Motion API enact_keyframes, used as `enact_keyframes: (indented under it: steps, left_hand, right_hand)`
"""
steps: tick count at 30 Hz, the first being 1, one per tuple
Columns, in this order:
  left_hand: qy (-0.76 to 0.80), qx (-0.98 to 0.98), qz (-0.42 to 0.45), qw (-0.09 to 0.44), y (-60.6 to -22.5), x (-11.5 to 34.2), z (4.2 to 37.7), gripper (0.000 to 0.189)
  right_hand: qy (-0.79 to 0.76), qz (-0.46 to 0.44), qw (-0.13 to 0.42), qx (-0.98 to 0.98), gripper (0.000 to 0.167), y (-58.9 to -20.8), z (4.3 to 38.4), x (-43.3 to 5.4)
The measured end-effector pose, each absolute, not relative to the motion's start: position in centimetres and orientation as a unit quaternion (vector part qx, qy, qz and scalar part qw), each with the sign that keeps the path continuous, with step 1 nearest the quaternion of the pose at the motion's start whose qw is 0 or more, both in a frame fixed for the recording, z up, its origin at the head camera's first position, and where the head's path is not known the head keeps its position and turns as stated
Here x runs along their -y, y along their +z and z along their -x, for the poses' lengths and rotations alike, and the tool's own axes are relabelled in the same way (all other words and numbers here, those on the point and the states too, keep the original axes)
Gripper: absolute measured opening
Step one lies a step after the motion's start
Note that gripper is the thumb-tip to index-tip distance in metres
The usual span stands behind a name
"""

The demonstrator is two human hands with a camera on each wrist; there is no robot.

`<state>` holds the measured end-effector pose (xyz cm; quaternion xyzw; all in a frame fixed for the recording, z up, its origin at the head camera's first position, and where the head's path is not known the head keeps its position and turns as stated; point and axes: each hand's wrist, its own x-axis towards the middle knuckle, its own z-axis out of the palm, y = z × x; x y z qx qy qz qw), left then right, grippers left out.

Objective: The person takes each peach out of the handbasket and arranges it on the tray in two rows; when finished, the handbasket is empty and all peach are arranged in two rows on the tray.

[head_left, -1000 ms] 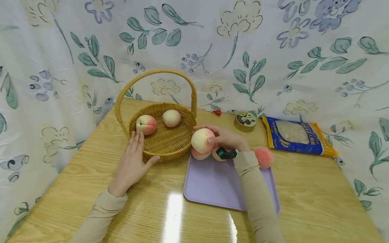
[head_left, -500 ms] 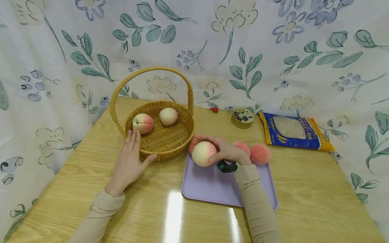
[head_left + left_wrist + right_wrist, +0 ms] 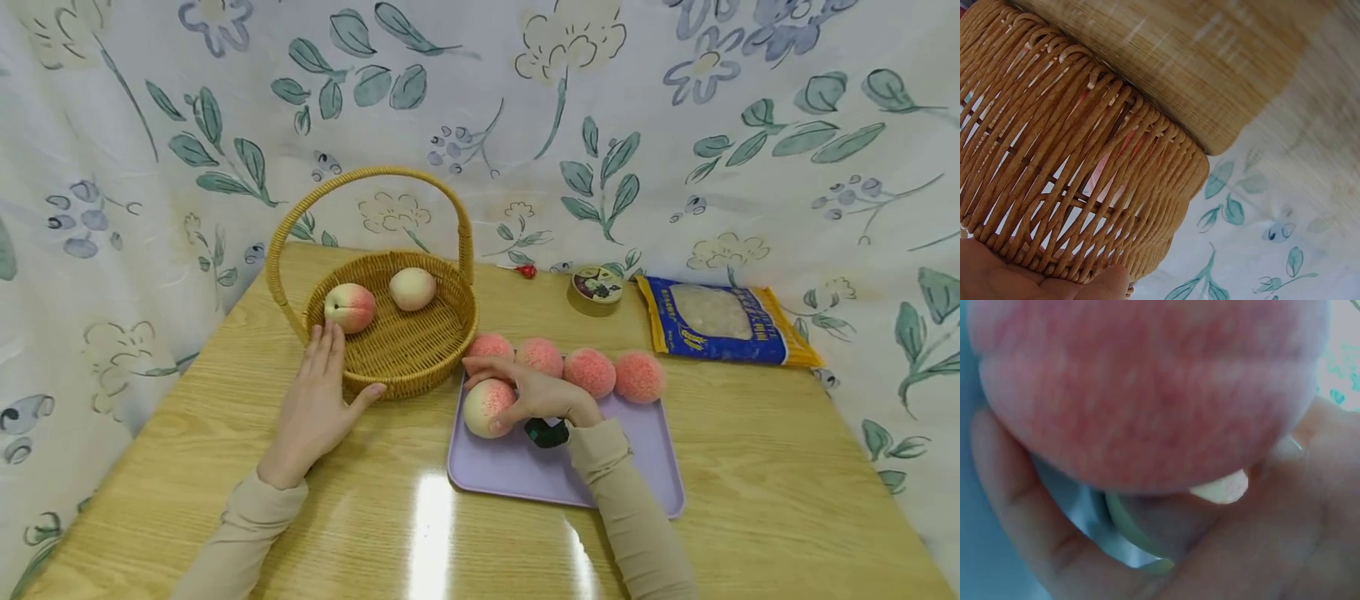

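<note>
My right hand (image 3: 536, 396) holds a cream-and-pink peach (image 3: 482, 408) between thumb and fingers, low over the left part of the lilac tray (image 3: 517, 479). In the right wrist view that peach's pink side (image 3: 1154, 406) fills the upper part, with fingers curled beneath it. Straight fingers of my left hand (image 3: 315, 412) rest over the near left rim of a wicker basket (image 3: 405, 385), thumb stretched along its front. In the left wrist view the basket's woven wall (image 3: 1085, 156) stands above my fingertips. Inside the basket lie a blushed peach (image 3: 350, 308) and a paler peach (image 3: 412, 289).
Several pink peaches (image 3: 591, 372) form a row along the tray's back edge. Behind them stand a round tin (image 3: 596, 292) and a blue-and-yellow packet (image 3: 723, 321). A small red item (image 3: 527, 271) lies near the floral curtain (image 3: 495, 100). The basket's tall handle (image 3: 390, 172) arches over it.
My right hand has brought the peach down and toward me, from above the back row to the tray's left front. The row behind now shows fully. My left hand stays on the rim.
</note>
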<state>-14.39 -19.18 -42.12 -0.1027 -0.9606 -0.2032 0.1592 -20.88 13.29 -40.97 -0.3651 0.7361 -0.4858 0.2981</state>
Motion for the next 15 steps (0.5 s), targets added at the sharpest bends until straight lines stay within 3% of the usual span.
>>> enact_keyframes:
  steps: [7, 15]
  left_hand:
    - [-0.198, 0.961, 0.102, 0.161, -42.33, 19.15, 14.37, 0.102]
    - [-0.197, 0.962, 0.099, 0.16, -42.18, 19.06, 14.44, 0.101]
  right_hand:
    - [-0.457, 0.365, 0.241, -0.774, 0.092, -40.87, 20.69, -13.31]
    - [-0.441, 0.381, 0.243, -0.776, 0.087, -40.59, 20.92, -13.38]
